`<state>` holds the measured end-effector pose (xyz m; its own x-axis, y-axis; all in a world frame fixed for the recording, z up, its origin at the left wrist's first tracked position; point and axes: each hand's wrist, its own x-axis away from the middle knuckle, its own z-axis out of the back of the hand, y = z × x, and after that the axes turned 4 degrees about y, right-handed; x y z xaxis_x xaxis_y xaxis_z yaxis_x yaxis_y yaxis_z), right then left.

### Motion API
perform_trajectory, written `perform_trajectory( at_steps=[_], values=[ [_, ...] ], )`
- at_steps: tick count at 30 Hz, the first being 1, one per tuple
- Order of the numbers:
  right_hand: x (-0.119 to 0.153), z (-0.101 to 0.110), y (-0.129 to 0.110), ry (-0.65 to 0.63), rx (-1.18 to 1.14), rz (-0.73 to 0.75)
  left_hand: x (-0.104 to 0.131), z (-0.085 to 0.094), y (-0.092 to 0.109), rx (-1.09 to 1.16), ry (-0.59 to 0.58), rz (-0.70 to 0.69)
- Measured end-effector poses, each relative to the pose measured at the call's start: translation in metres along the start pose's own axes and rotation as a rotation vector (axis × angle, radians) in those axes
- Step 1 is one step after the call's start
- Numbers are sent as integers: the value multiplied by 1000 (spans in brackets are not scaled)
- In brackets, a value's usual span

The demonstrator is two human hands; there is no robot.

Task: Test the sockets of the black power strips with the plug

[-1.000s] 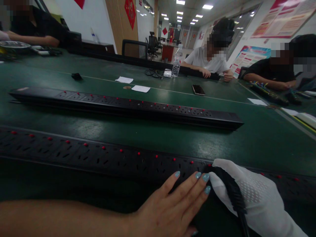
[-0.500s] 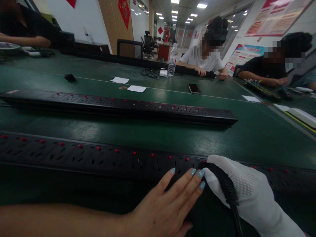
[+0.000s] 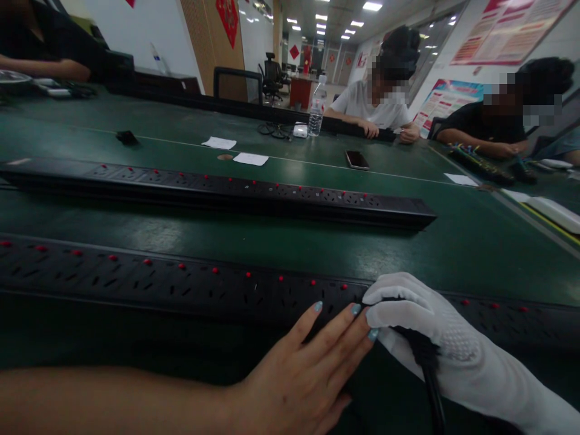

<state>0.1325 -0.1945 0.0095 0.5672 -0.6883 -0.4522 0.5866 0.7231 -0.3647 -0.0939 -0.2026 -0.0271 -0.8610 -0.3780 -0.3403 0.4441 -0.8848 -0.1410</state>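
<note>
Left hand (image 3: pixel 301 371) open, bare fingers laid out over the near power strip (image 3: pixel 181 281). Gloved right hand (image 3: pixel 421 320) closed around black cord (image 3: pixel 432 386) at that strip. It's on the green surface (image 3: pixel 308 251); I see a far power strip (image 3: pixel 272 202) beyond.

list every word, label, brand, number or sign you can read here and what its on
None can be read with certainty.
Red diamond sign: gold character, too blurred.
Upper wall poster: lines of print, too small.
Lower wall poster: print, too blurred.
Bottle: label, too small.
Far power strip: tiny white marks, illegible.
Near power strip: no legible lettering.
</note>
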Motion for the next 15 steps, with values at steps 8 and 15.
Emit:
perform_trajectory(
  at_steps=[8,15],
  values=[
    [-9,8,1,-84,9,-43,0,2,0,0,12,-5],
    [-25,16,-11,-183,52,-64,0,2,0,9,-3,-5]
  ],
)
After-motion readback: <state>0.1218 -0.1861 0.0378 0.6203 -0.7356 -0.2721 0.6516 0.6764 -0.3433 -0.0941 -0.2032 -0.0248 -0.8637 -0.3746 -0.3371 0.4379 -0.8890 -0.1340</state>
